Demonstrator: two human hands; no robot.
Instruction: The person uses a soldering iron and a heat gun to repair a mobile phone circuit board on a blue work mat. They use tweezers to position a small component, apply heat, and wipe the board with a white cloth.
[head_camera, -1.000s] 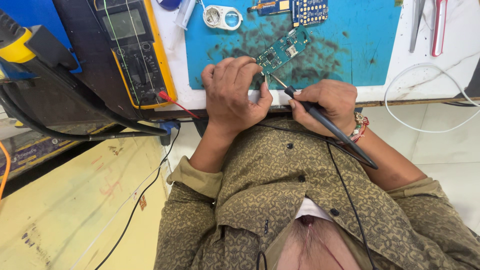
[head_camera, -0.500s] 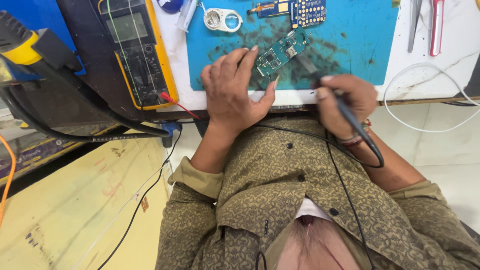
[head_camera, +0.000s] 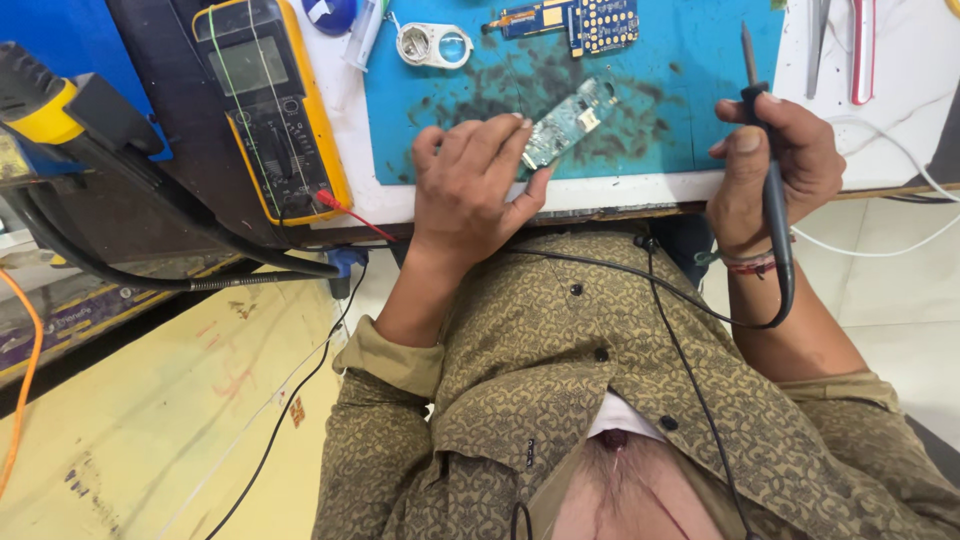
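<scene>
While the left hand (head_camera: 470, 185) pinches the small green circuit board (head_camera: 567, 120) by its edges, it looks light, stiff and fragile. At three o'clock, the right hand (head_camera: 775, 170) is closed around a black soldering iron (head_camera: 770, 170).

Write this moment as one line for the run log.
left hand: holds green circuit board on blue mat | right hand: grips black probe, tip up, off board | yellow multimeter: left of mat
</scene>
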